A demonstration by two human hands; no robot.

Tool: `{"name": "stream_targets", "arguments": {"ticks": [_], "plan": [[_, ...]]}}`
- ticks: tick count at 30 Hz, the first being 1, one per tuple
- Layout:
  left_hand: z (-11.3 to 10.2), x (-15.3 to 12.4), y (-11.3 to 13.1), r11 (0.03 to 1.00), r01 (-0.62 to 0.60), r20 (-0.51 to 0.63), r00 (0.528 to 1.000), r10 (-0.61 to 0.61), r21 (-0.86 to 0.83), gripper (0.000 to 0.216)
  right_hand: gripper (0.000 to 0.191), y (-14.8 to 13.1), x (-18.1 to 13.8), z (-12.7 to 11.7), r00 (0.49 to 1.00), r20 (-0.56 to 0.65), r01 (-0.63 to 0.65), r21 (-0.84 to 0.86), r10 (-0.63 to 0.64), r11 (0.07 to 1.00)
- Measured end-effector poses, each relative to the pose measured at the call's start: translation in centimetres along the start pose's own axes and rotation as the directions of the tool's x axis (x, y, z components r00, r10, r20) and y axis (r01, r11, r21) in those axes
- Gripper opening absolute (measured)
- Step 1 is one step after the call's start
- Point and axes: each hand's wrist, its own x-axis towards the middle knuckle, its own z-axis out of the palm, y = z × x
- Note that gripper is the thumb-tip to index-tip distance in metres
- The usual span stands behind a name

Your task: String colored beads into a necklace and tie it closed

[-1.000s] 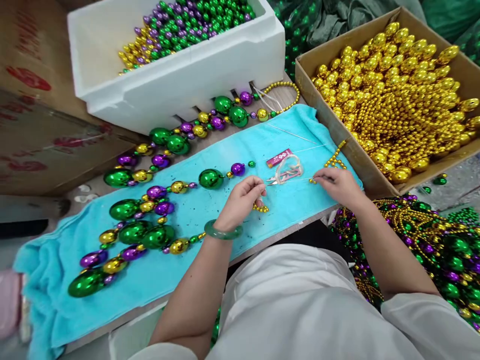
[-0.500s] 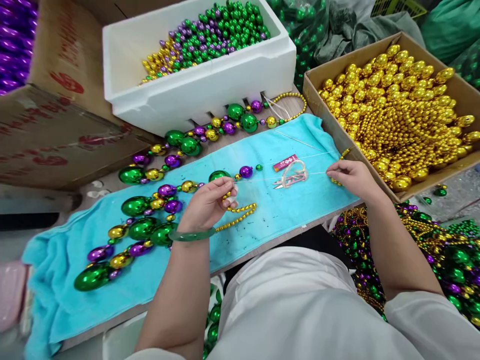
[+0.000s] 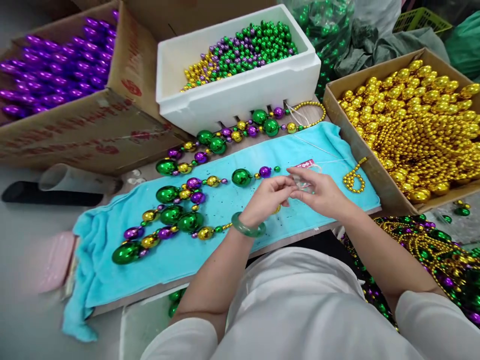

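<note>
My left hand (image 3: 268, 196), with a green bangle (image 3: 248, 225) at its wrist, is closed in a pinch on a fine clear thread, hardly visible here. Against its fingertips comes my right hand (image 3: 318, 192), its thumb bent to the same thread and its forefinger held out. Partly hidden behind the fingers are scissors and a red-and-white packet (image 3: 305, 164). A bead necklace of green, purple and gold balls (image 3: 171, 215) lies in a loop on the turquoise towel (image 3: 112, 285); a string of small gold beads runs from it under my left wrist.
A second bead necklace (image 3: 217, 145) lies along the white foam box (image 3: 240, 92) of small beads. Cardboard boxes hold purple beads (image 3: 60, 70) at left and gold beads (image 3: 405, 120) at right. A short gold bead string (image 3: 354, 181) rests by the right box. Finished-looking strands (image 3: 423, 255) heap at lower right.
My right hand has come left to meet my left hand; the thread stretched between them has closed up. The view has swung left, showing more of the purple bead box.
</note>
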Motion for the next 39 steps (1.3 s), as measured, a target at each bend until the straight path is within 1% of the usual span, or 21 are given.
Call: {"name": "stream_targets", "arguments": {"ticks": [2, 4, 7, 9, 11, 13, 14, 16, 19, 22, 25, 27, 28, 30, 32, 34, 36, 38, 39], "plan": [[0.2, 0.0, 0.2, 1.0, -0.017, 0.011, 1.0, 0.017, -0.01, 0.022, 0.038, -0.4, 0.3, 0.4, 0.996, 0.054, -0.075, -0.002, 0.075, 0.997], [-0.1, -0.1, 0.0, 1.0, 0.009, 0.037, 0.999, -0.009, -0.005, 0.025, 0.026, -0.4, 0.4, 0.0, 0.989, 0.081, -0.115, -0.101, 0.123, 0.988], [-0.9, -0.4, -0.4, 0.998, 0.046, 0.126, 0.991, -0.051, 0.044, 0.031, 0.014, -0.9, 0.2, -1.0, 0.982, 0.133, -0.095, -0.249, 0.131, 0.964], [-1.6, -0.7, -0.7, 0.994, 0.05, 0.196, 0.978, -0.068, 0.096, 0.034, 0.013, -1.4, 0.1, -1.7, 0.979, 0.159, -0.082, -0.276, 0.13, 0.958], [-2.6, -1.2, -1.2, 0.985, 0.049, 0.261, 0.961, -0.092, 0.166, 0.034, 0.014, -1.8, 0.0, -2.5, 0.984, 0.119, -0.091, -0.282, 0.129, 0.955], [-4.0, -1.9, -1.9, 0.972, 0.053, 0.293, 0.948, -0.121, 0.231, 0.032, 0.016, -2.0, 0.0, -3.6, 0.992, 0.001, -0.124, -0.285, 0.13, 0.95], [-4.8, -2.4, -2.3, 0.964, 0.059, 0.289, 0.948, -0.135, 0.258, 0.031, 0.017, -1.9, 0.1, -4.1, 0.989, -0.068, -0.142, -0.28, 0.128, 0.949], [-6.6, -3.5, -3.4, 0.947, 0.078, 0.232, 0.96, -0.155, 0.313, 0.029, 0.016, -1.4, 0.2, -5.3, 0.974, -0.194, -0.163, -0.265, 0.112, 0.95], [-9.1, -5.5, -4.6, 0.915, 0.122, 0.105, 0.979, -0.175, 0.386, 0.026, 0.015, -0.2, 0.3, -6.3, 0.945, -0.309, -0.19, -0.263, 0.104, 0.946], [-10.8, -7.4, -4.9, 0.901, 0.18, 0.012, 0.98, -0.201, 0.394, 0.027, 0.015, 0.9, 0.5, -6.1, 0.933, -0.335, -0.225, -0.267, 0.129, 0.937], [-11.8, -8.7, -4.9, 0.867, 0.219, -0.006, 0.97, -0.242, 0.447, 0.03, 0.015, 1.4, 0.4, -5.3, 0.929, -0.334, -0.261, -0.275, 0.162, 0.925], [-12.4, -9.2, -5.1, 0.797, 0.207, -0.005, 0.969, -0.248, 0.567, 0.032, 0.015, 1.6, 0.1, -5.1, 0.916, -0.361, -0.287, -0.28, 0.177, 0.916], [-12.6, -9.3, -5.3, 0.739, 0.194, -0.022, 0.971, -0.236, 0.645, 0.032, 0.016, 1.8, 0.0, -5.1, 0.906, -0.382, -0.3, -0.279, 0.181, 0.912], [-13.1, -9.4, -5.9, 0.576, 0.188, -0.094, 0.978, -0.188, 0.795, 0.032, 0.018, 2.3, -0.4, -5.4, 0.889, -0.417, -0.32, -0.269, 0.19, 0.909], [-13.4, -9.6, -6.5, 0.403, 0.208, -0.166, 0.976, -0.139, 0.891, 0.034, 0.019, 3.0, -1.0, -5.9, 0.876, -0.434, -0.345, -0.26, 0.21, 0.902], [-13.8, -9.8, -7.0, 0.264, 0.2, -0.184, 0.979, -0.084, 0.943, 0.034, 0.021, 3.8, -1.7, -6.2, 0.862, -0.445, -0.382, -0.254, 0.243, 0.889], [-14.2, -10.2, -7.3, 0.148, 0.17, -0.169, 0.985, -0.015, 0.974, 0.03, 0.022, 4.6, -2.4, -6.2, 0.843, -0.454, -0.43, -0.242, 0.29, 0.87], [-14.9, -10.6, -7.5, 0.064, 0.139, -0.143, 0.988, 0.058, 0.988, 0.024, 0.022, 5.2, -3.1, -5.9, 0.824, -0.447, -0.48, -0.225, 0.349, 0.848], [-15.3, -10.9, -7.5, 0.042, 0.126, -0.129, 0.988, 0.086, 0.991, 0.022, 0.023, 5.5, -3.4, -5.7, 0.816, -0.439, -0.503, -0.219, 0.376, 0.836]]}}
